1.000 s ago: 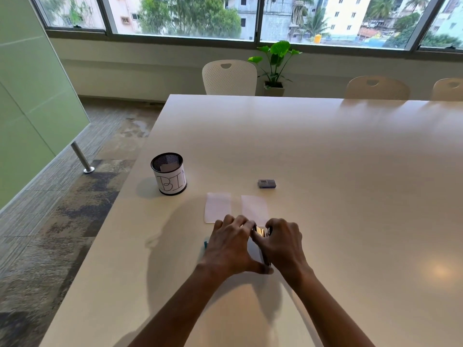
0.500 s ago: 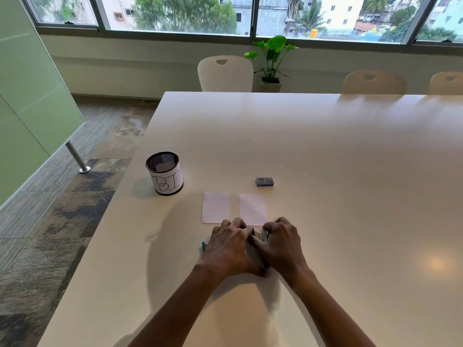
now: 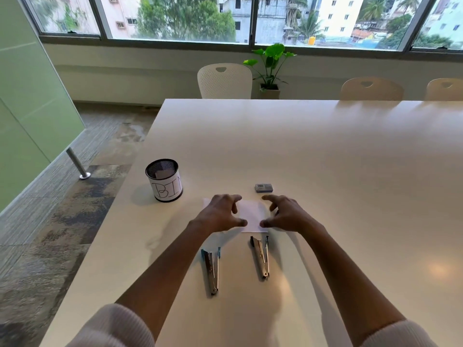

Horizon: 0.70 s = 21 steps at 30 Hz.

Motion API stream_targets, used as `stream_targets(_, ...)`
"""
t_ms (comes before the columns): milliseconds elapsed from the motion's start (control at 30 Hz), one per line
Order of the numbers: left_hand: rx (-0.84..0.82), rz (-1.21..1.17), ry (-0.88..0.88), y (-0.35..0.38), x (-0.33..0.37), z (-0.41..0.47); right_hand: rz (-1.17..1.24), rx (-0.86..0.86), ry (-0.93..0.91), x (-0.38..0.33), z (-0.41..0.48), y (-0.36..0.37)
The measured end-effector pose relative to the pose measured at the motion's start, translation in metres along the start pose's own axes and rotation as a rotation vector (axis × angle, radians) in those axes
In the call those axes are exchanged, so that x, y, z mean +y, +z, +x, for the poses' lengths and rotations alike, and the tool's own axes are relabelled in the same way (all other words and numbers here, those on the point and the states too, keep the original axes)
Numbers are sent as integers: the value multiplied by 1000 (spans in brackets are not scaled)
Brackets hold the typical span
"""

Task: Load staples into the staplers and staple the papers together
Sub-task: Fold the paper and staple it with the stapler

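Two small white papers lie side by side on the white table (image 3: pixel 325 159). The right paper (image 3: pixel 253 215) shows between my hands; the left paper (image 3: pixel 206 203) is mostly hidden under my left hand (image 3: pixel 219 214). My right hand (image 3: pixel 286 214) is at the right paper's edge. Both hands have spread, relaxed fingers, with the thumbs at the right paper's near corners, and hold nothing. Nearer to me lie two staplers, both swung open: a blue one (image 3: pixel 211 269) on the left and a black one (image 3: pixel 261 256) on the right. A small staple box (image 3: pixel 263 188) sits just beyond the papers.
A black mesh cup (image 3: pixel 164 180) labelled BIN stands left of the papers, near the table's left edge. Chairs (image 3: pixel 224 81) and a potted plant (image 3: pixel 270 68) are past the far edge, under the window.
My hands have let go of the black stapler near me and moved forward onto the papers. Both staplers now lie uncovered on the table.
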State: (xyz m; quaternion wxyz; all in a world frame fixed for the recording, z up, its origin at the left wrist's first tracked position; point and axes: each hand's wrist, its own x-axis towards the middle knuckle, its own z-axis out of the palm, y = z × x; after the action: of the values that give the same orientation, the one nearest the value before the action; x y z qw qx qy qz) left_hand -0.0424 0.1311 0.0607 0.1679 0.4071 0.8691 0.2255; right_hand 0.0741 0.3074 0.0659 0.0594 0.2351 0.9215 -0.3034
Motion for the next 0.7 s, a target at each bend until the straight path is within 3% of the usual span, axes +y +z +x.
stream_targets(300, -187, 53, -142, 4, -2, 29, -167, -224, 48, -3, 25, -7)
stream_targets(700, -169, 16, -135, 8, -1, 26, -124, -180, -19, 1, 23, -2)
